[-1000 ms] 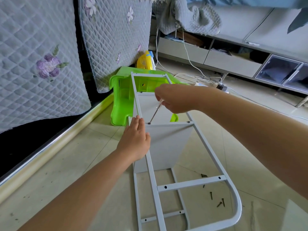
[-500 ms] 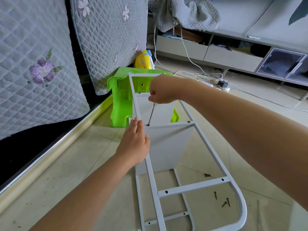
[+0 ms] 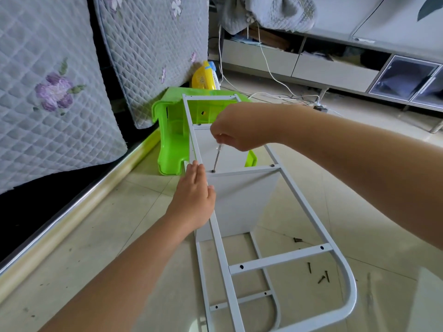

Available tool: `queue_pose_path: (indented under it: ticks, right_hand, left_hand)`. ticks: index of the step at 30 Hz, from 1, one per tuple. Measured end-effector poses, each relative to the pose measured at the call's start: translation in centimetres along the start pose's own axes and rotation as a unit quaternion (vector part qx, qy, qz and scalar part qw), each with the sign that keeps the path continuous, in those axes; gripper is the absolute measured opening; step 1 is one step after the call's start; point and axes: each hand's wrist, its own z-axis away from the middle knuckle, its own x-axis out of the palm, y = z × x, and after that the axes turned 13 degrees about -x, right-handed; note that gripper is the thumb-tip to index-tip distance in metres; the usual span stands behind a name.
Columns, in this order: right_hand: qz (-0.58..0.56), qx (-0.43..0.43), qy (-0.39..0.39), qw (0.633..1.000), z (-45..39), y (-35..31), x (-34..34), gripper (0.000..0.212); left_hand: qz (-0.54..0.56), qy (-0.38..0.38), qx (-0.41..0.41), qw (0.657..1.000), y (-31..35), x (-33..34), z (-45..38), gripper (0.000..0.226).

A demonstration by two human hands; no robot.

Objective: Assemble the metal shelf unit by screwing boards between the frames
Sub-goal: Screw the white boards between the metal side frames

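Note:
A white metal frame [image 3: 282, 259] lies horizontally above a second frame on the floor, with a white board [image 3: 242, 202] standing between them. My right hand [image 3: 239, 127] grips a small screwdriver [image 3: 217, 157] whose tip sits on a screw [image 3: 213, 171] in the frame's crossbar. A second screw [image 3: 272, 165] sits at the crossbar's right end. My left hand [image 3: 195, 195] rests flat with straight fingers on the frame's left rail beside the board's corner.
Several loose dark screws [image 3: 320, 276] lie on the tiled floor at the right. A green plastic stool [image 3: 170, 140] lies on its side behind the frame. Quilted mattresses [image 3: 48, 92] lean at the left. Cables [image 3: 287, 97] run to a low cabinet [image 3: 335, 73] at the back.
My right hand has shifted slightly on the screwdriver, which now stands steeper over the screw. My left hand stays on the rail. The view has drifted a little.

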Motion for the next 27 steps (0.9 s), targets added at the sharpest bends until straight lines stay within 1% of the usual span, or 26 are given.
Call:
queue_pose_path:
  ticks: [2, 4, 5, 7, 9, 11, 13, 15, 18, 20, 24, 26, 27]
  right_hand:
    - [-0.005, 0.006, 0.017, 1.000, -0.3, -0.3, 0.0, 0.024]
    - [-0.037, 0.056, 0.032, 0.997, -0.8, -0.2, 0.1, 0.024]
    - [-0.061, 0.089, 0.039, 0.993, -1.0, -0.1, 0.3, 0.027]
    - [-0.106, 0.139, 0.034, 0.984, -1.0, 0.3, 0.6, 0.035]
    - [-0.160, 0.186, 0.019, 0.969, -0.7, 0.9, 0.8, 0.031]
    - [-0.183, 0.208, 0.005, 0.961, -0.4, 1.0, 0.9, 0.029]
    - [-0.171, 0.193, -0.003, 0.966, -0.2, 0.9, 0.9, 0.036]
    - [-0.141, 0.148, -0.018, 0.979, -0.1, 0.8, 0.8, 0.039]
    - [-0.135, 0.101, -0.043, 0.985, 0.6, 0.6, 0.4, 0.028]
    - [-0.116, 0.077, -0.025, 0.990, 0.8, 0.3, 0.1, 0.024]
    - [-0.035, 0.021, 0.008, 0.999, -0.1, 0.0, -0.1, 0.025]
    - [-0.023, 0.031, 0.013, 0.999, -1.1, -0.1, -0.3, 0.023]
    - [-0.025, 0.044, 0.016, 0.999, -1.6, 0.1, -0.4, 0.025]
  left_hand:
    - [-0.001, 0.002, 0.002, 1.000, -0.1, 0.1, 0.0, 0.055]
    - [-0.004, 0.006, 0.002, 1.000, -0.2, 0.1, 0.0, 0.055]
    - [-0.006, 0.008, 0.003, 1.000, -0.2, 0.1, -0.1, 0.054]
    - [-0.010, 0.008, 0.005, 1.000, -0.3, -0.1, -0.1, 0.054]
    - [-0.010, 0.005, 0.003, 1.000, -0.3, -0.3, 0.1, 0.054]
    - [-0.012, 0.000, 0.004, 1.000, -0.3, -0.4, 0.4, 0.054]
    - [-0.014, -0.005, 0.002, 1.000, -0.2, -0.4, 0.6, 0.054]
    - [-0.015, -0.009, -0.004, 1.000, 0.0, -0.5, 0.5, 0.054]
    - [-0.024, -0.006, -0.007, 1.000, 0.2, -0.5, 0.3, 0.055]
    - [-0.027, -0.003, -0.008, 1.000, 0.2, -0.4, 0.2, 0.055]
    - [-0.023, 0.003, -0.005, 1.000, 0.1, -0.4, 0.1, 0.054]
    - [-0.023, 0.007, -0.004, 1.000, 0.1, -0.3, 0.0, 0.054]
    - [-0.020, 0.007, -0.005, 1.000, 0.1, -0.3, 0.0, 0.054]
